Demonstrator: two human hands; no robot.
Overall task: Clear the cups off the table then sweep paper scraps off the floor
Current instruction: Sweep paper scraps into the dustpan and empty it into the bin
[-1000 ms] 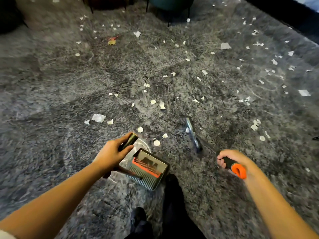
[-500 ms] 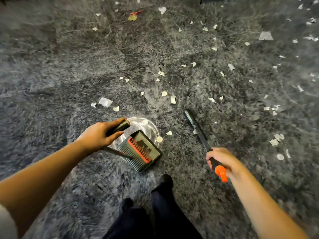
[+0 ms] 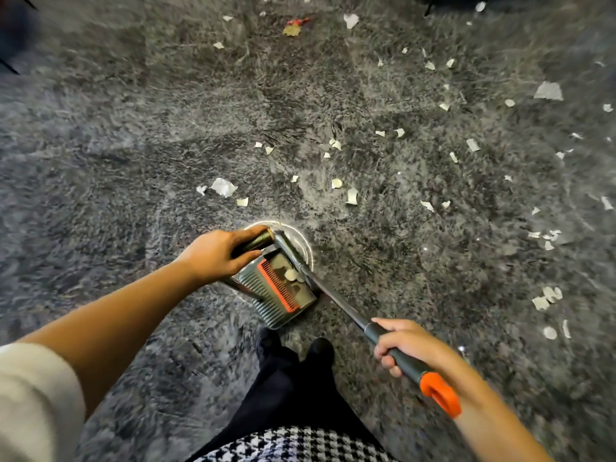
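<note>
Though blurry, broom (image 3: pixel 334 299) at dustpan (image 3: pixel 274 296) mouth

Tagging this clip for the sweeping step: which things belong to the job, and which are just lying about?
Job: broom, dustpan, paper scraps, left hand, right hand.
Lying about: red-and-yellow litter, clear round object under the dustpan.

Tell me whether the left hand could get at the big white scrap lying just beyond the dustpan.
Probably not as is: the left hand grips the dustpan handle, so it is occupied. Nothing lies on the carpet between it and the big white scrap, so letting go would likely free the way.
</note>
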